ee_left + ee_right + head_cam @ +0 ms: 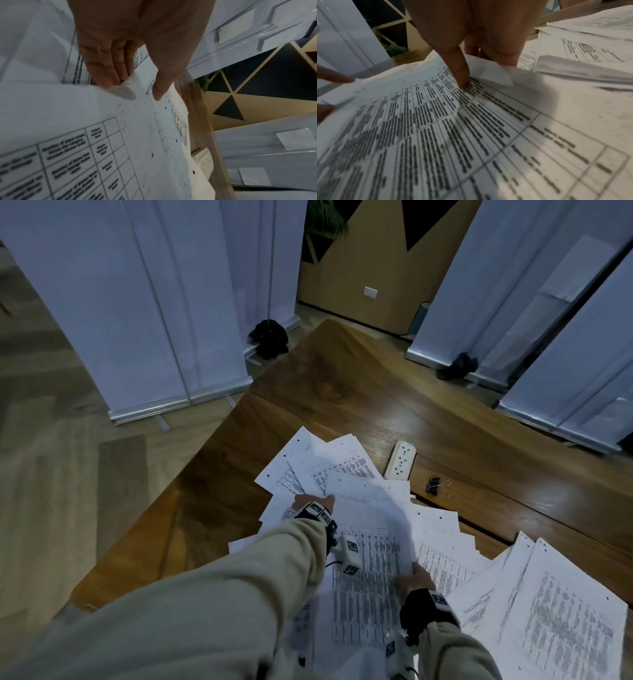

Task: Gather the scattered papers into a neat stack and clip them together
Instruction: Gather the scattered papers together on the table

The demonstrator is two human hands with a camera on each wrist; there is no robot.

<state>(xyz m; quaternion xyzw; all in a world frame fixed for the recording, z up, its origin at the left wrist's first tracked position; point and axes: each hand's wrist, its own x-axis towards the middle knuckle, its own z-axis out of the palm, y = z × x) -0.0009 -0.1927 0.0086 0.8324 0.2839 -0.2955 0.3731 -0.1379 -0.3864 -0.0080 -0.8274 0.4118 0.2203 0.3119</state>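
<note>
Printed white papers (322, 470) lie fanned across the near part of a wooden table (342, 392). A densely printed sheet (366, 577) lies on top between my hands. My left hand (313, 503) pinches paper at its far left edge; in the left wrist view my left hand (133, 89) has its fingers (109, 75) under a sheet (102, 121) and the thumb on top. My right hand (412, 577) holds the sheet's right edge; the right wrist view shows my right hand (471, 75) with its thumb pressing the printed sheet (453, 128) and the fingers tucked below. A black binder clip (435, 485) lies apart on the table.
A white power strip (400, 460) sits just beyond the papers, left of the clip. More sheets (555, 611) spread toward the table's near right corner. White roll-up banners (137, 320) stand on the floor left of and behind the table.
</note>
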